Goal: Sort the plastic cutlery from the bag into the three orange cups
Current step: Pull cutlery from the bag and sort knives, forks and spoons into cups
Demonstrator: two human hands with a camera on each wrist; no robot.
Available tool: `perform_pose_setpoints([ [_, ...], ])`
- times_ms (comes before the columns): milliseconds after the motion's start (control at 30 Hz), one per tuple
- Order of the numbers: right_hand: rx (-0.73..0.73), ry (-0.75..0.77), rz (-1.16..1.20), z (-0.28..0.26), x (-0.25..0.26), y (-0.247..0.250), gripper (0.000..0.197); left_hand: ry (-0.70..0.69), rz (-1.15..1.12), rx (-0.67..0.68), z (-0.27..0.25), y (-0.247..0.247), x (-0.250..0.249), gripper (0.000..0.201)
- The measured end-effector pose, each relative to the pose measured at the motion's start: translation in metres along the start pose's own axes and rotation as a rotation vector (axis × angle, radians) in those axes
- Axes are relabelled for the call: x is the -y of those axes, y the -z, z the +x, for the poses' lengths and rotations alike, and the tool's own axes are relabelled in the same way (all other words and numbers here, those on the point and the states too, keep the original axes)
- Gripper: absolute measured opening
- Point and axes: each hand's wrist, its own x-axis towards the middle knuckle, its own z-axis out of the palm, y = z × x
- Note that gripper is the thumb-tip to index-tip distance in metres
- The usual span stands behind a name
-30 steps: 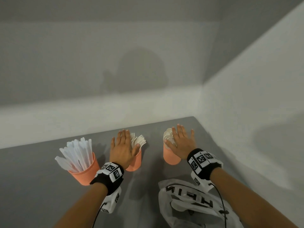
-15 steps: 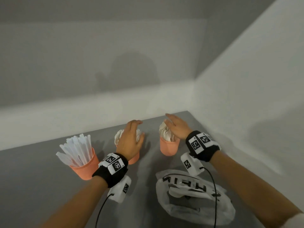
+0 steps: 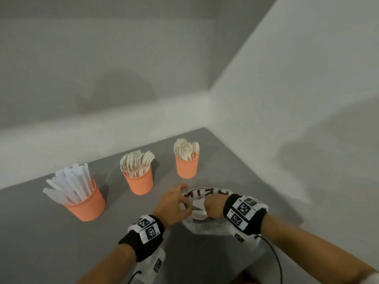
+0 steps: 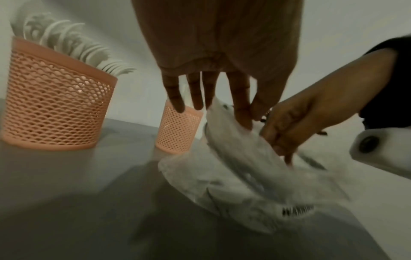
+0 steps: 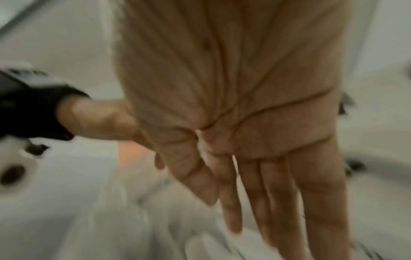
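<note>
Three orange mesh cups stand in a row: the left cup (image 3: pixel 86 203) holds white knives, the middle cup (image 3: pixel 139 182) (image 4: pixel 55 109) forks, the right cup (image 3: pixel 187 166) (image 4: pixel 175 131) spoons. In front of them lies a crumpled translucent bag (image 3: pixel 206 228) (image 4: pixel 233 176) with black lettering. My left hand (image 3: pixel 174 203) (image 4: pixel 222 70) pinches the bag's near edge between thumb and forefinger, its other fingers straight. Beside it, my right hand (image 3: pixel 214 206) (image 4: pixel 293 119) (image 5: pixel 255 140) grips a fold of the bag. What is inside the bag is hidden, and the right wrist view is blurred.
The grey table (image 3: pixel 51 242) sits in a corner, with white walls just behind the cups and along the right side. Bare tabletop lies in front of the knife cup. Cables run from both wristbands along my forearms.
Both hands left the tops of the fork and spoon cups and came back toward me onto the bag, which they now hold. The cups stayed in place.
</note>
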Motion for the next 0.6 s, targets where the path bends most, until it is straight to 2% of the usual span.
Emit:
perform_pose_setpoints([
  [67,-0.112,-0.05,0.044,0.012,-0.009,-0.013,0.037,0.067,0.066,0.01,-0.002,-0.01,0.0,0.02],
  [167,-0.218,-0.051,0.12,0.029,-0.022,-0.018,0.046,0.182,0.047,-0.027,0.002,-0.016,-0.006,0.03],
  [300,-0.252,-0.076,0.173,0.044,-0.027,-0.022,0.058,0.281,-0.043,-0.04,0.008,-0.017,-0.009,0.041],
  [367,-0.215,0.023,0.322,0.043,-0.032,-0.027,0.053,0.298,-0.072,-0.044,0.009,-0.015,-0.01,0.043],
  [400,-0.338,0.12,0.324,0.042,-0.034,-0.032,0.046,0.302,-0.087,-0.051,0.009,-0.014,-0.01,0.044],
  [433,-0.447,0.102,0.299,0.045,-0.036,-0.035,0.042,0.305,-0.105,-0.065,0.01,-0.014,-0.009,0.044],
  [467,-0.489,0.063,0.247,0.053,-0.041,-0.038,0.049,0.309,-0.121,-0.079,0.011,-0.013,-0.009,0.045],
  [500,-0.477,0.026,0.337,0.062,-0.047,-0.042,0.066,0.312,-0.129,-0.093,0.012,-0.013,-0.009,0.046],
  [533,-0.406,-0.051,0.39,0.065,-0.047,-0.042,0.079,0.315,-0.135,-0.104,0.012,-0.013,-0.009,0.046],
  [567,-0.349,-0.096,0.36,0.07,-0.045,-0.043,0.082,0.317,-0.138,-0.114,0.013,-0.014,-0.009,0.047],
  [600,-0.32,-0.118,0.315,0.07,-0.042,-0.045,0.073,0.316,-0.139,-0.122,0.014,-0.014,-0.009,0.047],
])
